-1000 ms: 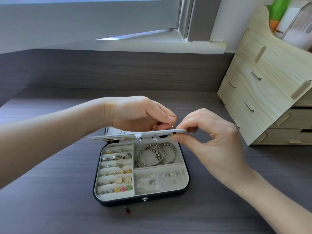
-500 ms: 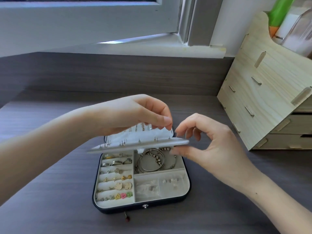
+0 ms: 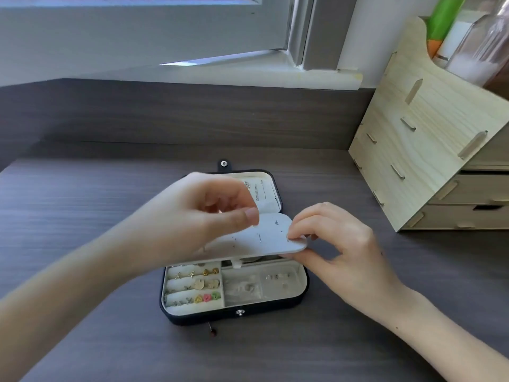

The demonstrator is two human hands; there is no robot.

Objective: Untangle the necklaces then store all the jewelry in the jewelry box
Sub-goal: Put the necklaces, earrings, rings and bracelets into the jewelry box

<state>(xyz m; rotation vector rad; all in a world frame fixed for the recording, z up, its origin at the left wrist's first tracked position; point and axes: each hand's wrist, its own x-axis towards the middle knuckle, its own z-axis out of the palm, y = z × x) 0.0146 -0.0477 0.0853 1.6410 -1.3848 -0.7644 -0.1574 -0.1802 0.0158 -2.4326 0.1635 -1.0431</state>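
A dark jewelry box (image 3: 234, 317) lies open on the desk, its lid (image 3: 271, 188) flat behind with thin chains on its lining. A white earring panel (image 3: 264, 239) hangs low over the tray, nearly flat. My right hand (image 3: 327, 241) pinches the panel's right corner. My left hand (image 3: 203, 213) hovers over the panel's left half, fingers loosely curled, and I cannot tell if it touches it. Several earrings (image 3: 205, 283) sit in the tray's left rows. Small studs (image 3: 276, 277) lie in the right compartment. The bracelets are hidden under the panel.
A pale wooden drawer organizer (image 3: 429, 150) stands at the right, with bottles on top. A small red-tipped pin (image 3: 212, 330) lies on the desk just in front of the box. A window sill (image 3: 248, 75) runs behind the desk's raised back edge.
The panel has swung down from edge-on to nearly flat over the tray, covering the bracelets. My left hand has lifted off its edge. The lid behind is now in sight.
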